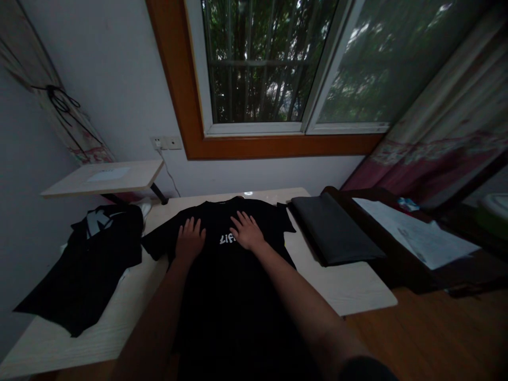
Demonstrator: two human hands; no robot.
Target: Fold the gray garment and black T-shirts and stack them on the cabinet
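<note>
A black T-shirt (222, 275) with white lettering on its chest lies spread out on the pale wooden table (341, 286), collar toward the window. On the left of its chest rests my left hand (191, 238), palm down with the fingers stretched out. My right hand (246, 230) lies flat on the other side of the chest, fingers spread, covering part of the lettering. Neither hand grips the cloth. The shirt's lower part runs down between my forearms, and its hem cannot be made out in the dark.
Another black garment (99, 264) with a grey print lies on the table's left, below a small raised shelf (107, 177). A dark flat folder-like item (333, 227) sits at the right. Beyond it, paper sheets (413, 233) lie on dark furniture. A window (270, 63) is behind.
</note>
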